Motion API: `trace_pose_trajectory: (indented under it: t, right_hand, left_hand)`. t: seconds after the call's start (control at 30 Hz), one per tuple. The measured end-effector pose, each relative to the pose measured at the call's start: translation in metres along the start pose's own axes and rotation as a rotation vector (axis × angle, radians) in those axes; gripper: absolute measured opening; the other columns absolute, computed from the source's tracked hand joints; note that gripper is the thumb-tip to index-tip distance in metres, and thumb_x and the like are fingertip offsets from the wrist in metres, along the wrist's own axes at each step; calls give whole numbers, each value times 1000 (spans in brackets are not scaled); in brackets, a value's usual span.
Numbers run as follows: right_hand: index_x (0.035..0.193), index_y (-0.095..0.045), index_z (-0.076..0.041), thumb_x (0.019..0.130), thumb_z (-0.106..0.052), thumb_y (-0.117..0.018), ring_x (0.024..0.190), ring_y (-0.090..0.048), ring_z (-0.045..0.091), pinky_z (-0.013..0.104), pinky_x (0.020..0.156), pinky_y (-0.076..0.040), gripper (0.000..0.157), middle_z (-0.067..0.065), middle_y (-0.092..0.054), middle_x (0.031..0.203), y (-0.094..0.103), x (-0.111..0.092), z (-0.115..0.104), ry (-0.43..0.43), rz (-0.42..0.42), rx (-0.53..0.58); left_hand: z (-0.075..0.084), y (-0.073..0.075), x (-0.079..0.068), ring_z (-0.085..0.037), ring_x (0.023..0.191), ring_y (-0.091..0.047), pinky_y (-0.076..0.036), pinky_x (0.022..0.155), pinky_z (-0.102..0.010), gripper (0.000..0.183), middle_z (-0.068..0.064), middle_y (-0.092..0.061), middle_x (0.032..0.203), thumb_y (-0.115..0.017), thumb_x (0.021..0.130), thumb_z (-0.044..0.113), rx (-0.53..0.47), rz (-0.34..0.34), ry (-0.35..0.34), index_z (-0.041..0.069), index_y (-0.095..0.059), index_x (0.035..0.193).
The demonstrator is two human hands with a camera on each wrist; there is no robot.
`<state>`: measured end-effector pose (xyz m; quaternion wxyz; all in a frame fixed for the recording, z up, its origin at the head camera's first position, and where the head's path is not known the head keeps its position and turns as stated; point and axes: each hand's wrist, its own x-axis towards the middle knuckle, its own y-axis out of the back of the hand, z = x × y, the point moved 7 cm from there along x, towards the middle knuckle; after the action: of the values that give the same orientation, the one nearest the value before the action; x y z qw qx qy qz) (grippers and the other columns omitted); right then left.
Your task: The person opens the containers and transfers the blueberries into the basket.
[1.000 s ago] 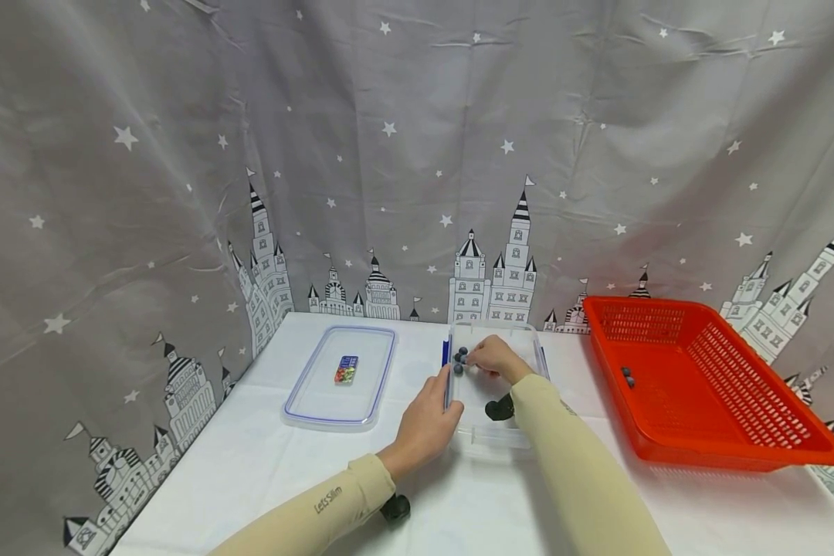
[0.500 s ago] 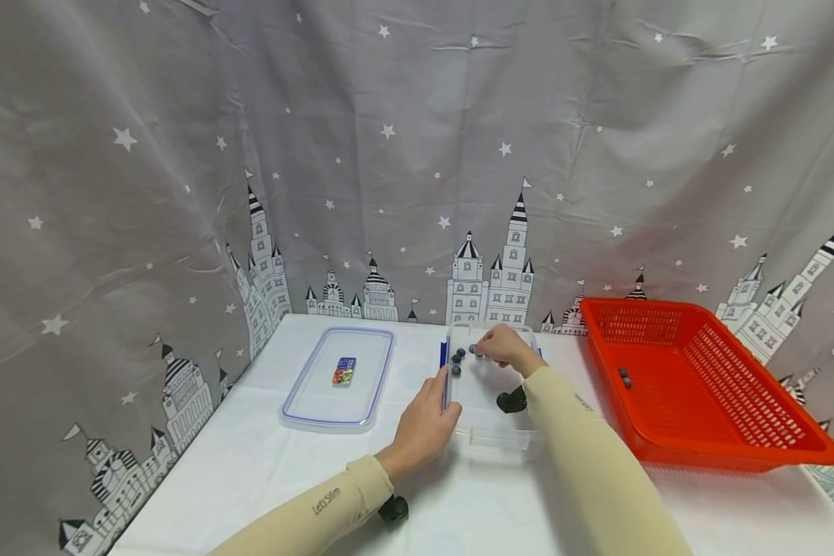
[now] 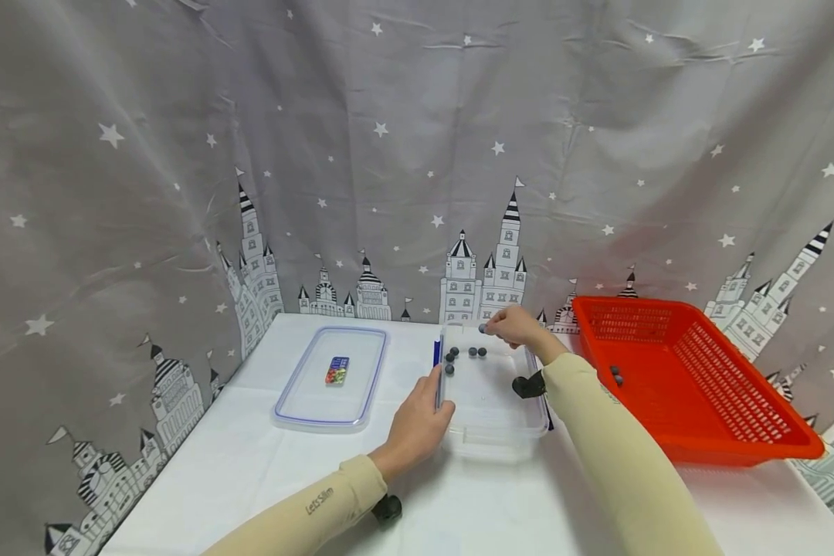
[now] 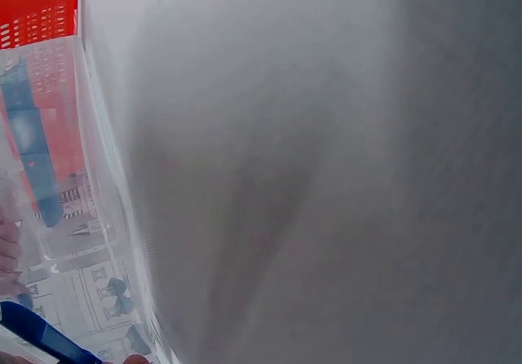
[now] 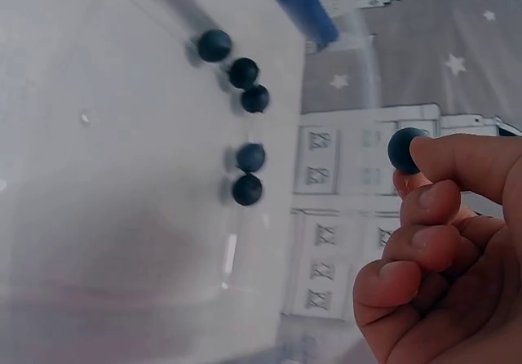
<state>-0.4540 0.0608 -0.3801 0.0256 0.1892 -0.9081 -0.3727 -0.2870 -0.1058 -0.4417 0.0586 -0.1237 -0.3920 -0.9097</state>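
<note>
A clear plastic food container [image 3: 500, 421] stands on the table in the head view, with several blueberries [image 3: 472, 352] toward its back left. My left hand [image 3: 417, 426] grips its left side; the left wrist view catches fingertips by a blue latch [image 4: 45, 331]. Between thumb and index finger, my right hand [image 3: 521, 328] pinches one blueberry [image 5: 404, 150], raised near the container's back wall. The right wrist view shows the other fingers curled under, and a line of blueberries [image 5: 248, 189] on the container floor, apart from the hand.
Left of the container lies its clear lid [image 3: 330, 405] with a blue seal and a colourful label [image 3: 337, 371]. To the right stands a red perforated basket [image 3: 702, 394] with two blueberries [image 3: 616, 375] at its left side. A grey curtain [image 3: 389, 170] hangs behind the table.
My right hand has moved back and right from the left cluster, lifting a blueberry. Two blueberries now show to the right of that cluster. The left hand keeps its hold on the container.
</note>
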Motion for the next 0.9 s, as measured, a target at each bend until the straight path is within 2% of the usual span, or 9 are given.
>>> trace_pose_trajectory:
  t: [0.13, 0.27, 0.43, 0.57, 0.77, 0.9]
  right_hand:
    - [112, -71, 2, 96, -18, -65, 52, -38, 10, 25, 54, -39, 27, -3, -47, 66, 16, -7, -5, 22, 14, 26]
    - [114, -71, 5, 96, -16, -64, 50, -37, 10, 26, 54, -37, 29, -4, -42, 60, 33, -14, -9, 48, 33, 31]
    - [112, -70, 6, 96, -16, -63, 48, -38, 9, 24, 51, -36, 28, -7, -39, 56, 57, -21, -5, 70, 70, -8]
    - [113, -70, 7, 96, -17, -63, 49, -40, 9, 24, 51, -37, 29, -6, -40, 55, 75, -25, 6, 53, 96, -31]
    - [121, -67, 9, 97, -17, -61, 55, -39, 11, 26, 53, -37, 36, -3, -44, 65, 100, -38, 28, 12, 118, -31]
    - [119, -65, 10, 99, -17, -59, 54, -39, 12, 29, 56, -39, 35, -5, -41, 58, 112, -47, 47, -13, 116, -26]
  left_hand:
    - [-1, 1, 0, -25, 116, -59, -48, 102, -45, 69, -13, -55, 141, -47, 96, 30, -1, 2, 3, 4, -31, 158]
    - [-1, 0, 0, -25, 117, -59, -48, 101, -46, 69, -13, -55, 141, -47, 95, 29, -2, 2, 0, 4, -31, 157]
    - [0, 0, 1, -24, 112, -59, -49, 100, -45, 69, -13, -55, 139, -47, 95, 29, -1, 2, -2, 4, -31, 157]
    - [1, 0, 0, -23, 112, -59, -49, 99, -45, 68, -13, -56, 139, -47, 96, 29, 7, 5, -7, 3, -32, 157]
    - [2, 0, -1, -24, 117, -58, -47, 103, -46, 68, -13, -54, 140, -47, 96, 28, -3, -1, -6, 3, -31, 157]
    - [2, 0, 0, -23, 115, -57, -47, 103, -46, 69, -12, -54, 141, -47, 96, 30, -3, -4, 0, 4, -30, 158]
